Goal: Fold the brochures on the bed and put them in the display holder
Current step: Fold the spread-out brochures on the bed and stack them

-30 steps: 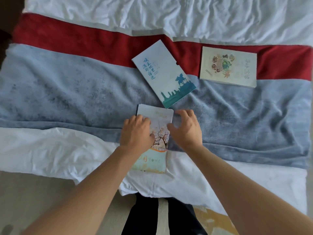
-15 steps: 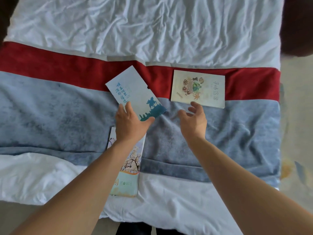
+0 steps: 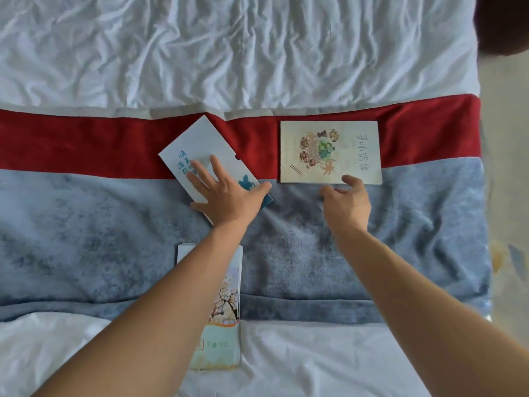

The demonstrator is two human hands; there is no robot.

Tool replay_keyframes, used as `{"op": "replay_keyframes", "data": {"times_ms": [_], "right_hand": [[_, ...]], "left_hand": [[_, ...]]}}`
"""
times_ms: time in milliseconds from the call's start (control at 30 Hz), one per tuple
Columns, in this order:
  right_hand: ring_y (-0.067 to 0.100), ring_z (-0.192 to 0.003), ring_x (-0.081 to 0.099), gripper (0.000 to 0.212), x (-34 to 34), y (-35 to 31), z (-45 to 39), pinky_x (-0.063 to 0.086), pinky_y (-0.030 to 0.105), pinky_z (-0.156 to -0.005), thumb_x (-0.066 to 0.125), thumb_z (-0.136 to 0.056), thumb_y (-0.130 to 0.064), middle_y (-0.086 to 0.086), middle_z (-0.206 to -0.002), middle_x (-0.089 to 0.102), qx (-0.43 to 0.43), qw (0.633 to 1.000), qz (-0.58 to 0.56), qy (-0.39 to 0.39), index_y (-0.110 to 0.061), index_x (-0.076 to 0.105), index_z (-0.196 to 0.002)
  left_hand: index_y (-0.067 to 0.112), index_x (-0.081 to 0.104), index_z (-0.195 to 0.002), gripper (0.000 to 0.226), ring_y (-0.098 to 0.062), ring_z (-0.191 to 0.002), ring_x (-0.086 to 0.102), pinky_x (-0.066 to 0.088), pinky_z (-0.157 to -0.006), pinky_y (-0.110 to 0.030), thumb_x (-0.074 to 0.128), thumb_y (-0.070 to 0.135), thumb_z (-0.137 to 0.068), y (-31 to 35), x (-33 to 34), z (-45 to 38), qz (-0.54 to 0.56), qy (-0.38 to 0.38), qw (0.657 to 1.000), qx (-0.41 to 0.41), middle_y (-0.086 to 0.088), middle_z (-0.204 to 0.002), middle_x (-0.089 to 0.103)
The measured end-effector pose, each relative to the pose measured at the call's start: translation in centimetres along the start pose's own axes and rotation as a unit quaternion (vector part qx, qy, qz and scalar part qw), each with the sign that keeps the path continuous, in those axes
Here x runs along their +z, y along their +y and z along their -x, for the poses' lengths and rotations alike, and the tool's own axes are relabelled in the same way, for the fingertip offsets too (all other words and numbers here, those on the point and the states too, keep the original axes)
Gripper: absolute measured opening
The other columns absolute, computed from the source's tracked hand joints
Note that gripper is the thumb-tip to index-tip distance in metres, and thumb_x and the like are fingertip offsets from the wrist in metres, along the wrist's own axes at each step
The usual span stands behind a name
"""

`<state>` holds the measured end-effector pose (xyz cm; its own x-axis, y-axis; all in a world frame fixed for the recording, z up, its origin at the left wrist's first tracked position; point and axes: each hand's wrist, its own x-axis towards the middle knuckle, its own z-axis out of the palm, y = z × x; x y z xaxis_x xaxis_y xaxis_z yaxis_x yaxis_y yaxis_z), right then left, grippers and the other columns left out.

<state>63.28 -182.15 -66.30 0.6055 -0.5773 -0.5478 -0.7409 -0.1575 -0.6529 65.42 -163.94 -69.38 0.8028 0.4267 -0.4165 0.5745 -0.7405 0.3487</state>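
Left hand (image 3: 226,196) flat on the blue brochure (image 3: 200,151), fingers straight and spread, thumb out along its near right corner: pressing, not gripping, probably to pin the sheet against the soft cover so it cannot slide while being squared up or dragged nearer. Lies askew across the seam where the red band (image 3: 71,144) meets the grey blanket (image 3: 100,230), so likely wants turning before any crease will run true.

Right hand (image 3: 347,202) loosely curled, holding nothing, fingertips just at the near edge of the food brochure (image 3: 329,151); contact too fine to tell. Seems poised either to lift that edge or to come across and help the other hand. Food brochure sits square to the bed, half on red, half on grey, well apart from the blue one.

Blossom brochure (image 3: 226,296) narrow, layered edges visible at its top, lying close to the body across grey blanket and white sheet (image 3: 315,362), partly under the left forearm: judged already folded and parked within easy reach for later.

Display holder not in view. Two brochures apparently still to fold.
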Motion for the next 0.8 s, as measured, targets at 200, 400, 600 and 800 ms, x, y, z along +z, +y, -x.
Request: {"op": "replay_keyframes", "data": {"times_ms": [200, 400, 600, 800], "right_hand": [[0.024, -0.085, 0.068, 0.042, 2.3, -2.5, -1.2, 0.048, 0.032, -0.058, 0.064, -0.085, -0.023, 0.003, -0.095, 0.058, 0.138, 0.98, -0.136, 0.037, -0.021, 0.041, -0.119], [0.021, -0.083, 0.066, 0.055, 2.5, -4.0, -2.2, 0.052, 0.027, -0.056, 0.076, -0.078, -0.017, 0.005, -0.1, 0.062, 0.255, 0.928, -0.258, 0.091, -0.01, 0.049, -0.125], [0.02, -0.067, 0.075, 0.033, 1.8, -4.6, -1.8, 0.062, 0.027, -0.06, 0.072, -0.081, 0.004, 0.013, -0.099, 0.074, 0.261, 0.89, -0.368, 0.071, -0.003, 0.063, -0.112], [0.022, -0.086, 0.074, 0.034, 2.0, -3.5, -0.6, 0.062, 0.027, -0.063, 0.054, -0.087, 0.009, 0.009, -0.102, 0.073, 0.222, 0.908, -0.347, 0.08, -0.007, 0.065, -0.114]], "left_hand": [[0.023, 0.003, -0.156, 0.123, -0.031, -0.151, -0.008, 0.014, -0.11, -0.068, 0.074, 0.063, -0.064, -0.3, -0.4, -0.9, 0.003, 0.012, 0.999, 0.05, -0.013, -0.164, -0.011], [0.019, 0.016, -0.155, 0.107, -0.032, -0.15, 0.007, 0.024, -0.113, -0.06, 0.069, 0.049, -0.067, -1.5, -1.1, -0.1, 0.022, 0.058, 0.976, 0.211, -0.016, -0.164, 0.004], [0.021, 0.012, -0.155, 0.112, -0.035, -0.151, -0.005, 0.01, -0.112, -0.069, 0.073, 0.058, -0.068, -2.0, -1.3, -0.9, -0.012, 0.035, 0.99, 0.14, -0.013, -0.165, -0.005], [0.021, 0.011, -0.155, 0.12, -0.039, -0.15, -0.004, 0.023, -0.11, -0.065, 0.078, 0.062, -0.065, -2.8, -1.2, -0.7, -0.016, 0.017, 0.987, 0.158, -0.013, -0.164, -0.007]]}}
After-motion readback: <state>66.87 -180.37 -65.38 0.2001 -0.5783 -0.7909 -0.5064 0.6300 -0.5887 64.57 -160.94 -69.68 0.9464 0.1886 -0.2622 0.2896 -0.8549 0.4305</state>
